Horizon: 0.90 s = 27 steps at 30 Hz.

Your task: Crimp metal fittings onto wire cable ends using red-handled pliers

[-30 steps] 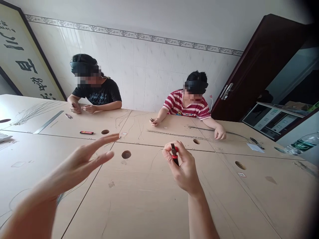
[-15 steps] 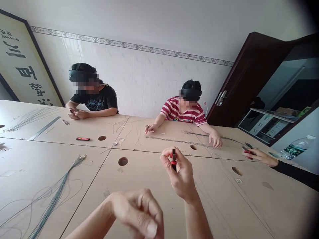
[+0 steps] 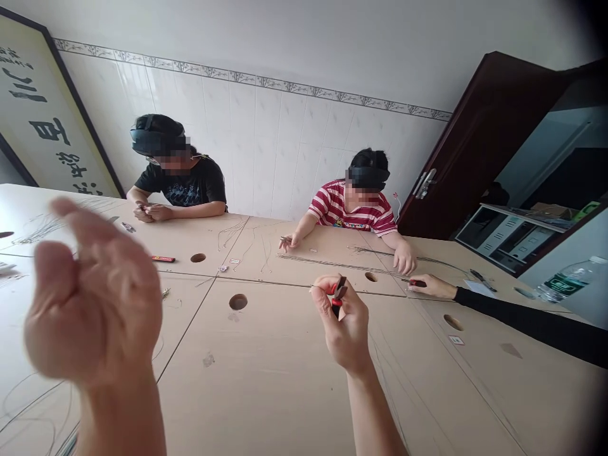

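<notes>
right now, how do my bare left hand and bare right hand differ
Your left hand is open and blurred, showing no tool; your right hand is curled around dark metal pliers with red-and-black handles. Your left hand looks larger in view than your right hand. Both are raised over the light tan table.
</notes>
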Motion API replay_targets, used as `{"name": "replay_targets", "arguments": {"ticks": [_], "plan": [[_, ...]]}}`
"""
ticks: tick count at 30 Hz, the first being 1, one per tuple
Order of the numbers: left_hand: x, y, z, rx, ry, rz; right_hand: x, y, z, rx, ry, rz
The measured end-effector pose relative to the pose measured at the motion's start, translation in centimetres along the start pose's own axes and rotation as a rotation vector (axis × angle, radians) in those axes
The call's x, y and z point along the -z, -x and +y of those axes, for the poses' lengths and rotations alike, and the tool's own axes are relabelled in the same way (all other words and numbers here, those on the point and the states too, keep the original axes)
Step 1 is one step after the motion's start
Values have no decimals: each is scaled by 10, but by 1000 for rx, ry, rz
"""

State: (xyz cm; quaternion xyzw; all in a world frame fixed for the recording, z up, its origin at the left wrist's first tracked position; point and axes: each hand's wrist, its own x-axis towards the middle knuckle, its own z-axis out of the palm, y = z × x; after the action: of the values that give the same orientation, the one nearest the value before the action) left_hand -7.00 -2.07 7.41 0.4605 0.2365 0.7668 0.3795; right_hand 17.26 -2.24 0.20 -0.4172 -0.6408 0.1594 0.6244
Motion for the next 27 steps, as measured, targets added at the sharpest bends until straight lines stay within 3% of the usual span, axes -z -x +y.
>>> {"name": "replay_targets", "arguments": {"ticks": [1, 3, 6, 9, 11, 15, 18, 20, 23, 25, 27], "plan": [[-3, -7, -4, -88, 64, 22, 0, 1, 0, 6, 3, 2], [-9, -22, -24, 4, 170, -87, -1, 2, -1, 23, 8, 7], [-12, -35, -72, 77, 262, -4, 0, 3, -2, 43, 11, 13], [-13, -27, -116, 282, 201, -100, 1, 1, -1, 43, 11, 14], [-14, -11, -131, 444, 68, -280, 1, 0, 2, 36, 18, 21], [-18, 30, -122, 691, -160, -786, 3, -3, 7, 17, 30, 37], [-23, 54, -102, 899, -22, -1057, 3, -4, 10, 4, 33, 45], [-26, 65, -93, 1021, 172, -1151, 3, -4, 10, 3, 34, 53], [-32, 81, -88, 1113, 394, -1167, 2, -4, 9, 11, 36, 51], [-35, 90, -86, 1111, 443, -1168, 1, -4, 8, 6, 33, 43], [-35, 96, -81, 1026, 411, -1145, -1, -3, 9, -8, 25, 32]]}}
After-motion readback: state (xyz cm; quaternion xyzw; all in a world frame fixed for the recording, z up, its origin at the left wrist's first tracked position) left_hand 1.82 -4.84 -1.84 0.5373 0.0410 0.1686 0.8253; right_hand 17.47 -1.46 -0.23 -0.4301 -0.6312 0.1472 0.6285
